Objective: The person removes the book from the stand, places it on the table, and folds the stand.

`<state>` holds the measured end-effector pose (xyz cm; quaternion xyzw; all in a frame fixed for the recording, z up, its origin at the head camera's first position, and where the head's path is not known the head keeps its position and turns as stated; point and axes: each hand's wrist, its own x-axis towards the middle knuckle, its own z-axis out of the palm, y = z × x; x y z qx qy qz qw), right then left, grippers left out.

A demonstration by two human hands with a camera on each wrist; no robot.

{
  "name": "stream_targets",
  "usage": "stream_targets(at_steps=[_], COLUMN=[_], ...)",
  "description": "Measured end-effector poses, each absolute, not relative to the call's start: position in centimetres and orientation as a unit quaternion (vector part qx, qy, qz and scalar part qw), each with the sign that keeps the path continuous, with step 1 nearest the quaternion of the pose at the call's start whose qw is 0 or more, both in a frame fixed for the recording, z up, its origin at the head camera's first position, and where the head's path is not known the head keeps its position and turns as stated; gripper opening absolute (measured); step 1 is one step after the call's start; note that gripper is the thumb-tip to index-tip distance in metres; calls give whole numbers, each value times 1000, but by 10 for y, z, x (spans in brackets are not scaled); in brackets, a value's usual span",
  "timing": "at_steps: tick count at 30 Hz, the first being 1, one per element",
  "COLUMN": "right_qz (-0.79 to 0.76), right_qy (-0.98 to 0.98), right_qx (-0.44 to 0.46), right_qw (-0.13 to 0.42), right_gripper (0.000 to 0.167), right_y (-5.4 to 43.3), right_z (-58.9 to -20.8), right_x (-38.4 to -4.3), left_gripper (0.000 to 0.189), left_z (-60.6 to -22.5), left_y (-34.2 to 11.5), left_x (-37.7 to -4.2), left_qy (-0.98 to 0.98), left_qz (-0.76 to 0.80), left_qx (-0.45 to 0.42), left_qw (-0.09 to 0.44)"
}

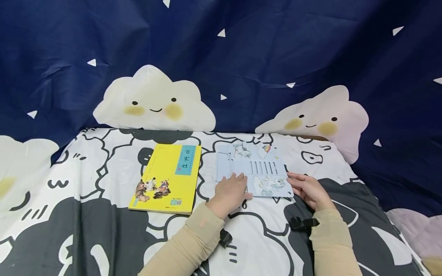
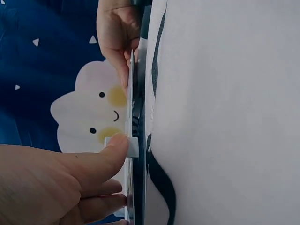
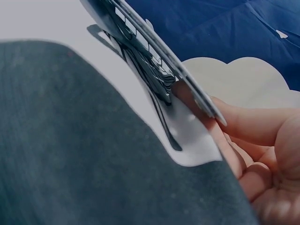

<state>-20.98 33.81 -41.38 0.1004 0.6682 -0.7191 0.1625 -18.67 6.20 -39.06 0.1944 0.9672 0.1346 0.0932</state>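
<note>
A flat light-blue book stand (image 1: 238,165) with slots and unicorn pictures lies on the cloth, its right side tilted up off it. My left hand (image 1: 230,193) rests on its lower left part, fingers spread over the surface. In the left wrist view that thumb touches a small pale tab (image 2: 133,147) at the near edge. At the stand's right edge, my right hand (image 1: 309,191) pinches the panel. The right wrist view shows the thumb above the panel's edge (image 3: 206,105) and a finger beneath it. Left of the stand lies a yellow book (image 1: 172,191), closed, cover up.
A white and dark grey patterned cloth (image 1: 241,237) covers the surface under everything. Behind it hangs a navy curtain (image 1: 241,57) printed with smiling clouds and small white triangles. Black straps (image 1: 304,223) sit at both wrists.
</note>
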Motion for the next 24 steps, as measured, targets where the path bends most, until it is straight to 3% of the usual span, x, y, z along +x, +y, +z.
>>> stream_targets(at_steps=[5,10,19,24], right_qz=[-722,-724,-709,-710], right_qy=[665,663,679,677], right_qx=[101,102,97,101], right_qw=[163,162,167,163], right_gripper=[71,71,70,70], right_y=[341,340,339,341], right_z=[-416,-416,-413,-415], right_x=[-207,-206,-209,-210], left_gripper=[75,90,92,97], left_z=[-389,-383,-387,-391], left_y=[66,66,60,63], left_x=[-197,-229,-291,-310], left_qy=[965,956,938,921], left_qz=[163,218,274,305], left_qx=[175,164,200,219], left_qw=[106,110,77,98])
